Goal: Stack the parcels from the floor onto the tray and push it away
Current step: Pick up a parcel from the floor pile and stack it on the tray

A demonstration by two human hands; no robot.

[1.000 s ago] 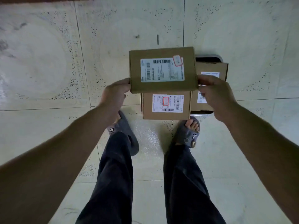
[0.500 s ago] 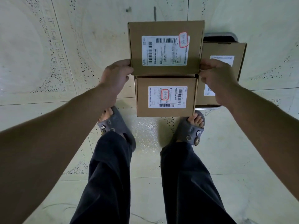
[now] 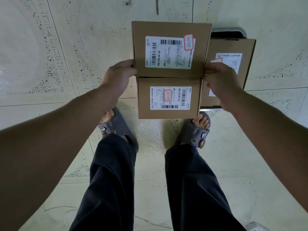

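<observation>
— Where is the labelled cardboard parcel (image 3: 170, 49) to be found?

— It is held above the tiled floor (image 3: 66, 47). Its near left corner is clasped by the left hand (image 3: 118, 77) and its near right corner by the right hand (image 3: 221, 79). A second parcel (image 3: 169, 97) is seen just below it, and a third parcel (image 3: 248, 47) lies on the dark tray (image 3: 228, 32).

— How is it expected to handle?

— It is judged stiff and fairly light. Smooth card may slip, so the side edges are best clamped.

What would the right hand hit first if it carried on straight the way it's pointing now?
The held parcel: the right hand grips its right edge, pointing inward at it. The far parcel on the tray seems lower, behind the hand; depth is unclear.
</observation>
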